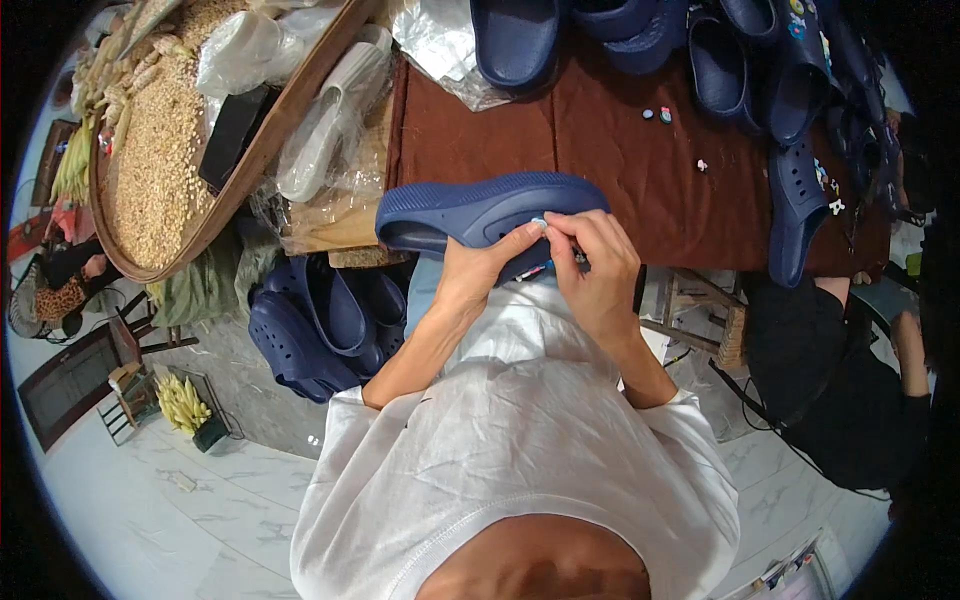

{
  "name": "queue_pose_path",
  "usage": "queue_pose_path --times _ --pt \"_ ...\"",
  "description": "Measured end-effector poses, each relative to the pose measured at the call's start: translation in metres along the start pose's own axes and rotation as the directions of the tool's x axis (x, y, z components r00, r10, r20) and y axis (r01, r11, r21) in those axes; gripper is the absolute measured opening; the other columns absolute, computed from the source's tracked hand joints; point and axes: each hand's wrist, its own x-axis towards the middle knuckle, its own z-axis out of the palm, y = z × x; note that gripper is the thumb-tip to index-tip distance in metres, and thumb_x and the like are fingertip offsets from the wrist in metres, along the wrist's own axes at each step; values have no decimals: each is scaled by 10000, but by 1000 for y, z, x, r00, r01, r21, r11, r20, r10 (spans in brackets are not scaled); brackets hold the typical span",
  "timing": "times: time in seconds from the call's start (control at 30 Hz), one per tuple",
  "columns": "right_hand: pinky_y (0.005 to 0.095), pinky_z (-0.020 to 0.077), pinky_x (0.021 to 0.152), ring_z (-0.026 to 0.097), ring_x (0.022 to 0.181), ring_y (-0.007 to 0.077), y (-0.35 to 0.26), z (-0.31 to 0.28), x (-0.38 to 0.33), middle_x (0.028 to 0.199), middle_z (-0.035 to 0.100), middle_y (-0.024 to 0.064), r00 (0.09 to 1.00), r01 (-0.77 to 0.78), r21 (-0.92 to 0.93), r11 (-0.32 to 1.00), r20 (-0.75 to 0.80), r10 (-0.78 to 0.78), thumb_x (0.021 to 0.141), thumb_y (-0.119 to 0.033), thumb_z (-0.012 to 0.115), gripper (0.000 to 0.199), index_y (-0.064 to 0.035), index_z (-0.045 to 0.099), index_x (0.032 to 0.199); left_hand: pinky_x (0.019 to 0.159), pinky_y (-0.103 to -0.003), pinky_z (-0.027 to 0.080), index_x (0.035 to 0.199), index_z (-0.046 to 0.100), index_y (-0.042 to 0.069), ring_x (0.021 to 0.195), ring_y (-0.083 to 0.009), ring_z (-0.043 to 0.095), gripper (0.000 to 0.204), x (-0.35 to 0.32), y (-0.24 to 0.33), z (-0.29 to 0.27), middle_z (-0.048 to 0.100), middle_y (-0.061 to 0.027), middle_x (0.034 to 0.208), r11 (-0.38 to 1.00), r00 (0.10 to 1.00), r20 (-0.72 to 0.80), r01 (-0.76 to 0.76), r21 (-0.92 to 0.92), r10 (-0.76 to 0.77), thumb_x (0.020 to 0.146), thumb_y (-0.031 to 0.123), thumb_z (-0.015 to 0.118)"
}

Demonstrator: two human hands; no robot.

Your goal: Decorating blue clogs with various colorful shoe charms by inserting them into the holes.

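A navy foam clog [480, 205] with a ribbed, rounded toe and a smooth moulded upper sits in both hands, held on its side just above the near edge of the brown cloth-covered tabletop [620, 160]. The left hand [478, 268] wraps the clog's underside, thumb up against the upper. The right hand [597, 262] is pinched narrow, fingertips pressing a small pale charm [538, 224] against the clog's upper; the charm is too small to tell its shape, and it may already sit in one of the holes.

Far across the tabletop lie more navy clogs [720, 60], glossy and perforated, piled toward the right, with one clog [797, 205] hanging over the right edge. A few tiny coloured charms [657, 115] are scattered on the brown cloth between them. Crinkled clear plastic wrapping [435, 45] lies at the far left corner of the tabletop.

To the left, a wide shallow woven tray [200, 215] holds pale grain, and white sandals in clear bags [330, 120] rest against its rim. Below it, near the floor, another heap of navy clogs [310, 330] sits beside green fabric. The floor is pale marbled tile [180, 500]. On the right a person in dark clothing [850, 400] sits close to the tabletop.
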Motion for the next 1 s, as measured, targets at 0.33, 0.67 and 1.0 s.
queue_pose_path --times 0.33,0.67,1.0 --pt "385 446 820 547 924 271 1 -9 6 969 565 69 997 -70 -40 997 -10 70 742 -108 785 275 -83 664 988 874 -301 518 1127 647 6 960 -160 644 337 -6 -1 -1 689 -68 1070 999 998 34 -46 26 45 812 28 765" --pt "393 386 960 511 1062 281 11 -11 4 1104 544 104 991 -132 68 989 34 130 712 -157 816 476 -100 609 1136 844 -291 520 1097 663 3 929 -147 641 315 -10 -4 -3 689 -70 1047 991 995 36 -96 89 93 805 50 773" --pt "416 372 977 536 1123 282 25 -7 2 1184 546 109 934 -327 320 889 254 251 738 -178 777 600 -65 495 1255 859 -303 517 1116 644 -10 937 -164 649 306 -18 1 5 684 -80 1051 967 990 33 -142 212 138 825 31 728"
